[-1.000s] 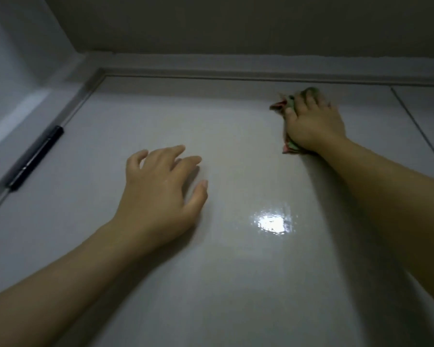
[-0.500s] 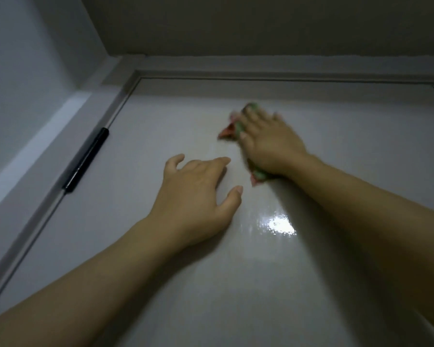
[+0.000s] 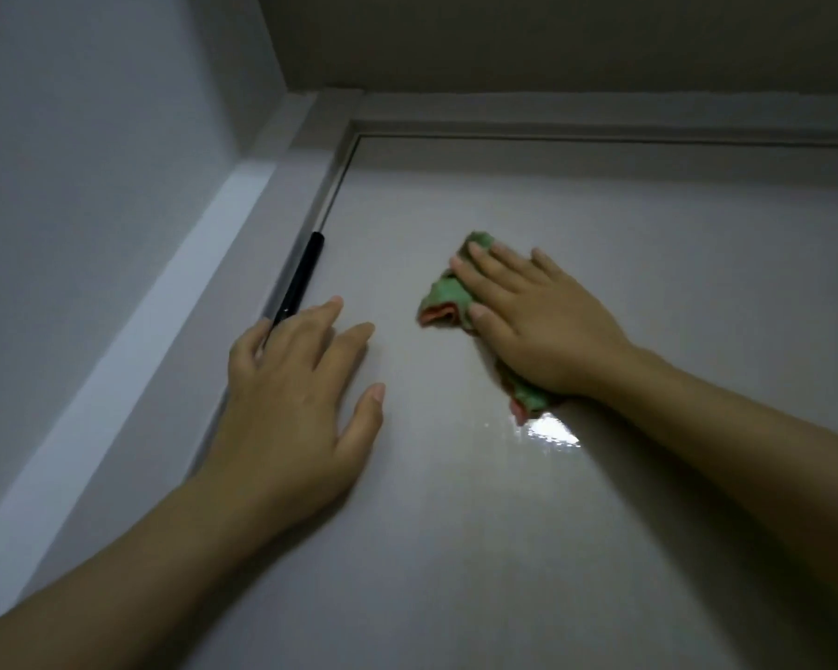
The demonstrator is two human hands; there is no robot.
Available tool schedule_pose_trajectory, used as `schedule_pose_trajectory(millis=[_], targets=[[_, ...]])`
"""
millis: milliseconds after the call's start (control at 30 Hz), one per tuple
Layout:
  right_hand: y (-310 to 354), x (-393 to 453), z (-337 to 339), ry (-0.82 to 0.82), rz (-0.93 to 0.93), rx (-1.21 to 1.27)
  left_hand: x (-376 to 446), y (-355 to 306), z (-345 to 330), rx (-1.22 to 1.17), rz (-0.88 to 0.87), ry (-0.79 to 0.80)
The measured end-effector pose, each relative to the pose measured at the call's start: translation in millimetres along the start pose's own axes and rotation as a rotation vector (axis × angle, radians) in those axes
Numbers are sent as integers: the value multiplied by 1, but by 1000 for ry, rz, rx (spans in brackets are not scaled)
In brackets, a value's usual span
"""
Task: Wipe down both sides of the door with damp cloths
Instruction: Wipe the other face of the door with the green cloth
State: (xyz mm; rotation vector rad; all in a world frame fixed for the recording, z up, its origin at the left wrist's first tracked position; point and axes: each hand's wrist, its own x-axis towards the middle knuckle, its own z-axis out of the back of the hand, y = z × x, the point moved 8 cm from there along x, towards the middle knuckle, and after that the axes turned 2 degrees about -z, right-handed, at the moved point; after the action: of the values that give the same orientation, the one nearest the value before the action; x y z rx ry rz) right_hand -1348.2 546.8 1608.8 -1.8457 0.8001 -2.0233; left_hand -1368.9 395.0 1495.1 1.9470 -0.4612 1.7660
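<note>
Door (image 3: 576,524): pale glossy panel, fills most of the head view, seen looking up toward its top edge. Frame (image 3: 310,152) runs along left side and across top; black hinge (image 3: 298,282) on left edge, upper part.

Cloth (image 3: 448,295): green with pink trim, bunched, lying flat against door face in upper middle area. Pinned there under right hand (image 3: 538,326); fingers straight and slightly fanned over the wad, palm pressing, not curled round it. Green edge sticks out past fingertips toward upper left; another bit shows below heel of palm, next to a bright wet glare patch (image 3: 550,432).

Left hand (image 3: 296,403): bare, holds nothing, fingers spread and relaxed, laid on door face near hinge edge. Appears to brace the panel. Second cloth not in view.

Key relation: cloth's long axis runs diagonally, lower right to upper left, in line with right forearm. Unwiped strip judged to lie left of cloth, between it and hinge edge, plus band under top frame. Right hand alone carries cloth; left hand sits nearer the hinge and partly in the path of a leftward stroke.

Judgement: mid-wipe on upper part of this face. Next stroke leftward likely needs left hand shifted down or aside. Other face of door not visible; presumably not yet reachable from here.
</note>
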Motion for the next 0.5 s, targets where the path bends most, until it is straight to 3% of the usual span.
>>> schedule_pose_trajectory(millis=[67, 200, 267, 400, 500], targets=[[-18, 13, 2, 26, -67, -27, -12, 13, 2, -39, 1, -16], [-29, 73, 4, 46, -374, -40, -31, 22, -9, -37, -38, -8], [7, 77, -5, 38, -289, -32, -34, 22, -12, -24, -57, -12], [53, 30, -14, 28, 67, -14, -33, 28, -15, -7, -42, -18], [22, 58, -12, 82, -83, -57, -33, 27, -15, 6, -50, -5]])
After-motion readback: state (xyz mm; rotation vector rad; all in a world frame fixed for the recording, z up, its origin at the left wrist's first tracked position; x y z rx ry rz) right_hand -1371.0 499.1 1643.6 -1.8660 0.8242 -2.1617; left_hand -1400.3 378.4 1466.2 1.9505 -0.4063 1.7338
